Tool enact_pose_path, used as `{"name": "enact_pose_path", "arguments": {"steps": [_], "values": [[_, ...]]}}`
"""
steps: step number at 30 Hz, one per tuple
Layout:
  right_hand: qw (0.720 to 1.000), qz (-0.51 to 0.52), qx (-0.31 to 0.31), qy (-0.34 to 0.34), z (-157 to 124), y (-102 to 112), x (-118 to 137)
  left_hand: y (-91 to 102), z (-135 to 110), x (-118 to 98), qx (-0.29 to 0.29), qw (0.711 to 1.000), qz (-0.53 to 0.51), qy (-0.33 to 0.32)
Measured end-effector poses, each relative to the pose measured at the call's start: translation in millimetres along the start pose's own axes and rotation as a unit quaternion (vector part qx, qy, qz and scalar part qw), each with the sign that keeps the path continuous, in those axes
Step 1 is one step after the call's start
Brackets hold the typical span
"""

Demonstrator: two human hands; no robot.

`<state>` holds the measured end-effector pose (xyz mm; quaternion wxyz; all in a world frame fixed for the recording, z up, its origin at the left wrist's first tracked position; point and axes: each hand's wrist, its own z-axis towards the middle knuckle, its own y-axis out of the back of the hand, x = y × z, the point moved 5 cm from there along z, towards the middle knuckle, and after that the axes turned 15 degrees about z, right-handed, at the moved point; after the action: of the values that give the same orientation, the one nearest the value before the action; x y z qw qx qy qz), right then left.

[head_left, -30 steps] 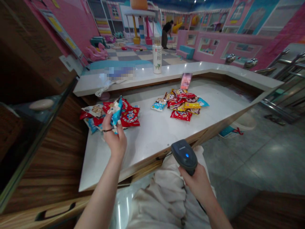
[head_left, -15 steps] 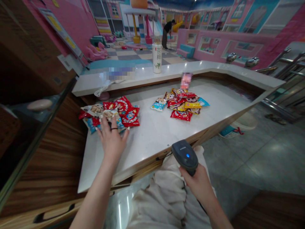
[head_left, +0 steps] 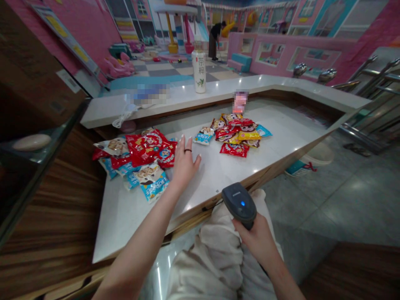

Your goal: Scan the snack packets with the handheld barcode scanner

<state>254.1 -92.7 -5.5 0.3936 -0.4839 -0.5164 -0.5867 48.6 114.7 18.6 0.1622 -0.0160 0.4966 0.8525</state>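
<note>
My left hand (head_left: 185, 163) reaches over the white counter with its fingers apart, at the right side of a heap of snack packets. Nearest to it is a red snack packet (head_left: 166, 154); whether the fingers touch it I cannot tell. A blue-and-white snack packet (head_left: 153, 180) lies at the front of that heap. In my right hand (head_left: 261, 235) is a dark barcode scanner (head_left: 240, 203) with a blue light on, held above my lap. Farther right lies a second heap of red, yellow and blue snack packets (head_left: 234, 132).
A white bottle (head_left: 199, 71) stands on the raised ledge (head_left: 175, 98) behind the counter (head_left: 200, 183). A white cable (head_left: 121, 118) hangs at the left. On the floor to the right is a bucket (head_left: 315, 160). Another person (head_left: 215, 39) stands far back in the play area.
My left hand has moved right, from on top of the left heap to its right edge. The blue-and-white packet now lies nearer the front. The scanner is still in my right hand.
</note>
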Motion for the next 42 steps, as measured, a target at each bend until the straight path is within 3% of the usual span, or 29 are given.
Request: {"name": "enact_pose_path", "arguments": {"steps": [6, 11, 14, 17, 22, 26, 31, 34, 37, 42], "values": [[1.000, 0.003, -0.002, 0.009, -0.5, 1.0, 1.7, -68.6, 63.4, -22.1, 0.086, 0.996, 0.020, -0.010], [1.000, 0.014, -0.013, 0.013, -0.2, 4.5, 4.0, -100.9, 83.5, -20.2, 0.133, 0.990, 0.008, -0.036], [1.000, 0.015, -0.015, 0.014, -0.7, 5.7, 3.7, -99.8, 79.6, -17.6, 0.121, 0.991, -0.009, -0.050], [1.000, 0.018, -0.016, 0.010, -2.2, 5.7, 3.8, -84.4, 66.7, -13.6, 0.087, 0.994, -0.051, -0.036], [0.999, 0.026, -0.015, 0.018, -4.5, 3.4, 8.4, -48.5, 28.9, -0.5, 0.066, 0.971, -0.221, 0.068], [0.999, 0.030, -0.011, 0.031, -6.0, 1.0, 14.4, -25.1, -5.8, 8.5, 0.063, 0.908, -0.379, 0.166], [0.999, 0.030, -0.007, 0.039, -7.7, -3.1, 18.5, -16.3, -43.8, -0.2, 0.123, 0.747, -0.593, 0.273], [0.999, 0.028, -0.004, 0.037, -8.9, -4.8, 18.6, -18.3, -61.1, -8.8, 0.141, 0.676, -0.640, 0.336], [0.999, 0.030, -0.002, 0.038, -10.0, -4.7, 18.3, -22.8, -70.8, -14.3, 0.132, 0.635, -0.668, 0.365], [0.999, 0.026, -0.008, 0.044, -9.9, -3.7, 17.9, -28.0, -76.4, -12.1, 0.095, 0.612, -0.697, 0.360]]}}
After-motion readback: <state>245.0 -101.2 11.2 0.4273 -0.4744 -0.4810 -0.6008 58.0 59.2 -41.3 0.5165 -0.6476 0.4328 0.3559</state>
